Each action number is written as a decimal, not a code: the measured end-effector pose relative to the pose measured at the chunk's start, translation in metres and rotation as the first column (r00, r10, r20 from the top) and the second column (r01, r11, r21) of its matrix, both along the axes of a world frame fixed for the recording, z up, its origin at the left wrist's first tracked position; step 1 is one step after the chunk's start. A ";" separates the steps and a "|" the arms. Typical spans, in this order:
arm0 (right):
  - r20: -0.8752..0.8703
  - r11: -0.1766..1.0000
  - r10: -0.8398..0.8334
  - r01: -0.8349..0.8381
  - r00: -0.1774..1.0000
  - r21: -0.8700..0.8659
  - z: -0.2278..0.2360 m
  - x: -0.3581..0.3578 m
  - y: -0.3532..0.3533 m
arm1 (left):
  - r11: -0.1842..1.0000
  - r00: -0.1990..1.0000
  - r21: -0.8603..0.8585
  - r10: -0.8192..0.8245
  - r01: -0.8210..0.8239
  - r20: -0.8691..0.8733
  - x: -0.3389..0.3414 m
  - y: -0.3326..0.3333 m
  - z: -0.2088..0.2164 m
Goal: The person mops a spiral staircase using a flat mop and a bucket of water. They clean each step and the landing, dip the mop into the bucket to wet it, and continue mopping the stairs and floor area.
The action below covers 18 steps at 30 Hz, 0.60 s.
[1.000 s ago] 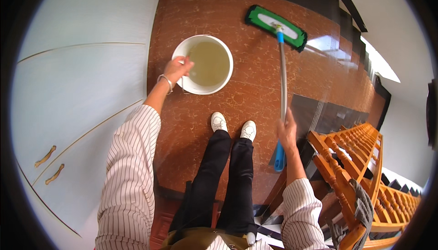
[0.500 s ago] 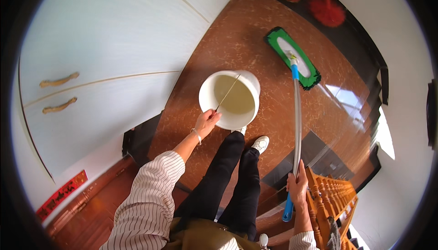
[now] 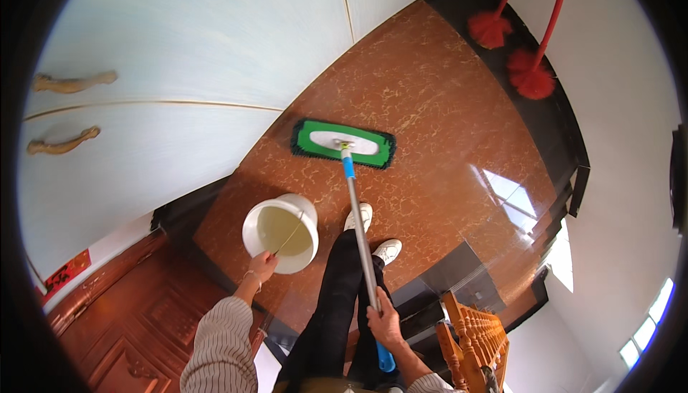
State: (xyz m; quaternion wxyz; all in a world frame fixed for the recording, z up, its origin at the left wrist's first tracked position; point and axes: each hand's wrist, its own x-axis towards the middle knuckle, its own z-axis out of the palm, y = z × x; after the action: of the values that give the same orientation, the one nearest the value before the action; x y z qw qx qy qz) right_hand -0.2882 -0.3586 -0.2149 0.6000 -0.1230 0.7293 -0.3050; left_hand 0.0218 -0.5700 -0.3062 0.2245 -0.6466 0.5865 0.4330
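Note:
My left hand [image 3: 264,267] grips the thin wire handle [image 3: 288,238] of a white bucket [image 3: 304,205]. The bucket is tilted toward me at the left of my feet, its inside showing pale; I cannot tell whether it touches the floor. With fingers wrapped round the metal pole, my right hand [image 3: 385,321] holds a flat mop [image 3: 367,146] just above the pole's blue end grip [image 3: 385,358]. The mop's green, dark-fringed head lies beyond the bucket, near the pale cabinet.
Reddish-brown marbled floor [image 3: 437,142] extends ahead. Pale cabinets [image 3: 172,34] flank the left, with a brown panelled door [image 3: 136,335] below. Two red round brushes [image 3: 489,29] lean by the far right wall. A wooden stair railing [image 3: 484,335] stands near right, and dark steps border the floor.
The mop head has swung leftward across the floor from the far right to near the cabinet. The bucket, in my left hand, now appears further left and lower in view.

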 end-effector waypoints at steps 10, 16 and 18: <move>0.138 0.913 -0.407 0.396 0.903 0.099 -0.014 0.027 -0.154 | 0.996 0.998 -0.073 -0.058 0.060 0.023 0.037 0.015 0.001; 0.135 0.817 -0.561 0.573 0.817 -0.070 -0.051 -0.003 -0.262 | 0.926 0.909 -0.152 0.290 -0.346 -0.299 0.065 0.033 0.012; 0.131 0.781 -0.600 0.614 0.789 -0.117 -0.062 -0.025 -0.291 | 0.907 0.871 -0.068 0.374 -0.415 -0.318 0.036 0.020 0.038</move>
State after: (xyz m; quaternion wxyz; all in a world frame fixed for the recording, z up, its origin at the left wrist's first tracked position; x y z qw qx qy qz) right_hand -0.3127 -0.6495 -0.2773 0.4893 0.0859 0.6778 -0.5420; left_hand 0.0573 -0.5500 -0.2686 -0.0035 -0.6937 0.4966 0.5217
